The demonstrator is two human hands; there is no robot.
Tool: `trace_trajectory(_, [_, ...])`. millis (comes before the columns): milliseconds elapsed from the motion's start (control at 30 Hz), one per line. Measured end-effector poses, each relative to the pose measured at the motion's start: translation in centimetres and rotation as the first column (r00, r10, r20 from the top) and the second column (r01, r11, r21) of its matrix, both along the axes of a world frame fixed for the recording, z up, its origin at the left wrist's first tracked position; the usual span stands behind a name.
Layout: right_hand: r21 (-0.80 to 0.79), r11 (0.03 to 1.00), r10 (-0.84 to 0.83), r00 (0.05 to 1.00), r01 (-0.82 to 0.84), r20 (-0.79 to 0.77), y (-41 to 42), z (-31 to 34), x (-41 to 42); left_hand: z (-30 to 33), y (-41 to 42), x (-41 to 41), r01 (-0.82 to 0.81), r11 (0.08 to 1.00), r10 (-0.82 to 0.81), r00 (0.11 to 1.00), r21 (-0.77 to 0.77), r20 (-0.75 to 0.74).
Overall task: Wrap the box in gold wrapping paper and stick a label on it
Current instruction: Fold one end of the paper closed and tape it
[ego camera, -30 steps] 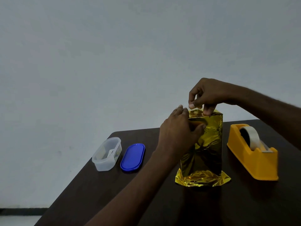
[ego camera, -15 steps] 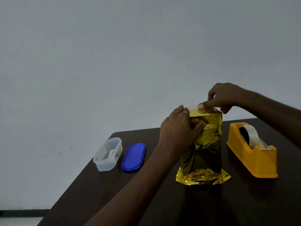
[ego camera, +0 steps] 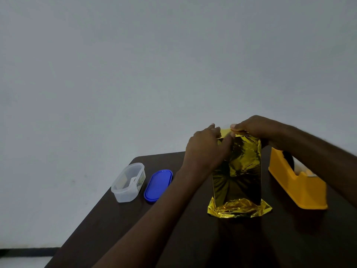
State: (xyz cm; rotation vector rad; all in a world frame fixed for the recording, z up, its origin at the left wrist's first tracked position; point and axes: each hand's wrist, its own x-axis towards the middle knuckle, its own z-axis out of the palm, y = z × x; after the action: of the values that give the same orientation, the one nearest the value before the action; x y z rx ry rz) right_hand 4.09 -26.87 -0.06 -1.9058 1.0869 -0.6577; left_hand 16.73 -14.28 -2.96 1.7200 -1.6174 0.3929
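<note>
- Both hands had closed in on the top of the gold-wrapped box since half a second before: the right hand had dropped lower and slid leftward along the top edge, and the left hand had risen so its fingertips reached that same edge.
- Right of centre in the frame, the box stood upright on the dark table, its gold wrapping paper crumpled and flaring out around the base.
- At the box's upper left corner the left hand lay against the side, fingers curled onto the loose paper at the top — thumb pressed across the front face.
- From the right, the right hand came over the top, thumb and fingers pinching the folded paper edge; the fingertips of the two hands were nearly touching.
- How the paper was folded beneath the fingers could not be made out.
- Just beside the box at the right edge of the frame sat a yellow tape dispenser, partly hidden by the right forearm.
- Towards the lower left, well apart from the box, stood a clear plastic container with something pale inside — its blue lid lay flat just beside it.
</note>
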Motion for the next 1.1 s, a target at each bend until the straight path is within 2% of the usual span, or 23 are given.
trace_trajectory(100, [0.015,1.0,0.013,0.999,-0.013,0.035,0.2,-0.2,0.0,1.7,-0.6,0.5,-0.02,0.996,-0.006,0.954,-0.085,-0.299])
trace_trajectory(200, [0.011,1.0,0.01,0.998,-0.01,0.062,0.2,-0.4,0.1,3.1,-2.5,1.2,-0.011,0.998,0.044,0.847,0.067,-0.53])
trace_trajectory(267, [-0.006,1.0,-0.006,0.997,0.007,0.075,0.1,-0.7,0.2,3.3,-3.6,1.4,0.042,0.982,0.079,0.793,0.184,-0.604])
trace_trajectory(333, [-0.007,1.0,-0.019,0.996,0.02,0.092,-0.1,-0.8,0.3,3.2,-4.1,1.6,0.059,0.973,0.098,0.77,0.223,-0.63])
trace_trajectory(533, [0.014,0.999,-0.049,0.993,0.047,0.109,-0.5,-0.7,0.7,3.4,-3.9,2.3,0.147,0.962,0.085,0.634,0.228,-0.768])
trace_trajectory(667, [0.009,0.998,-0.065,0.99,0.065,0.125,0.0,-0.6,0.8,3.5,-4.1,2.1,0.159,0.965,0.078,0.58,0.207,-0.811])
trace_trajectory(733, [0.002,0.998,-0.06,0.991,0.06,0.12,0.0,-0.7,0.7,3.2,-4.7,1.9,0.148,0.969,0.067,0.607,0.196,-0.792])
trace_trajectory(800, [-0.023,0.999,-0.042,0.993,0.045,0.108,-0.2,-0.7,0.6,3.1,-5.0,1.6,0.063,0.975,0.111,0.693,0.213,-0.713])
trace_trajectory(900, [-0.045,0.996,-0.066,0.993,0.071,0.103,0.2,-0.6,0.4,3.3,-5.1,1.6,0.093,0.955,0.136,0.704,0.28,-0.697])
trace_trajectory(967, [-0.089,0.986,-0.122,0.978,0.138,0.171,0.3,-1.1,0.5,3.4,-4.4,2.0,0.144,0.959,0.083,0.683,0.245,-0.726])
trace_trajectory(1000, [-0.13,0.971,-0.164,0.954,0.201,0.249,0.5,-1.3,0.4,3.0,-4.1,2.2,0.175,0.966,0.034,0.64,0.188,-0.767])
trace_trajectory(1067, [-0.232,0.907,-0.229,0.873,0.352,0.43,1.5,-2.3,-0.1,1.8,-2.9,2.5,0.209,0.977,-0.077,0.555,0.05,-0.829])
trace_trajectory(1100, [-0.29,0.864,-0.242,0.844,0.412,0.478,2.2,-3.0,-0.5,0.8,-2.3,2.5,0.199,0.98,-0.123,0.568,-0.009,-0.814])
